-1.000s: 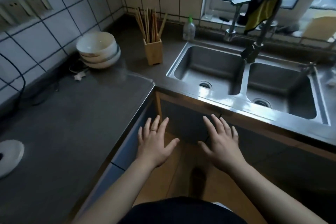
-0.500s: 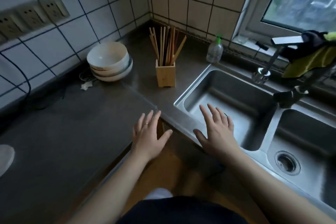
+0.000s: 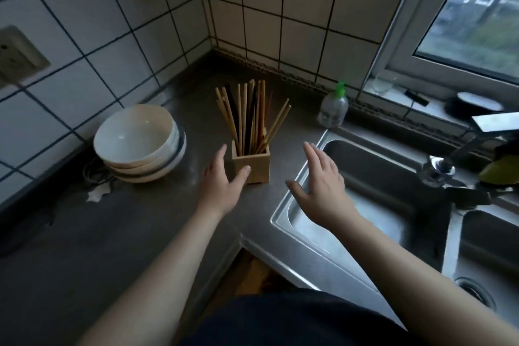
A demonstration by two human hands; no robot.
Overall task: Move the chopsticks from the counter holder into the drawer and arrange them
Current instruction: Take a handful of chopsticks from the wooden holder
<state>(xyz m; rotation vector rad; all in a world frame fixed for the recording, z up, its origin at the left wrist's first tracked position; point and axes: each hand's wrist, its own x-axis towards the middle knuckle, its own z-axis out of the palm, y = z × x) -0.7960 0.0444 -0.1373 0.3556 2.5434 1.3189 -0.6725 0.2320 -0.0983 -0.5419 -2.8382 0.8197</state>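
White tile wall point(image 3: 70, 87): far left, dark grout, with a wall socket point(image 3: 16, 56) at the edge of view.
Bowls point(image 3: 137, 140): pale stack on the counter, right up near that wall, the top one with nothing in it.
Counter point(image 3: 98, 233): dark grey and kinda dull, runs back into the corner.
My left hand point(image 3: 222, 180): spread wide, fingers straight, holding nothing. It's just left of the holder, with the thumb tip right at the front face. Can't tell if it's actually touching.
Holder point(image 3: 254, 163): little square wooden box, upright on the counter between the bowls and the sink.
Chopsticks point(image 3: 247, 118): all standing in the holder, fanned out a bit. Mostly light wood, a few dark ones mixed in, and a couple lean off to the right.
My right hand point(image 3: 320, 185): also wide and flat, thumb out to the side, nothing in it. It hangs over the sink's left rim, apart from the holder.
Soap bottle point(image 3: 334, 109): clear with a green cap, on the counter behind the sink corner.
Sink point(image 3: 379, 171): stainless double basin, with my right forearm crossing the near basin.
Tap point(image 3: 460, 149): shiny metal, behind the basins.
Yellow cloth point(image 3: 500, 173): bunched up at the far right edge by the tap.
Window point(image 3: 477, 22): top right, white frame.
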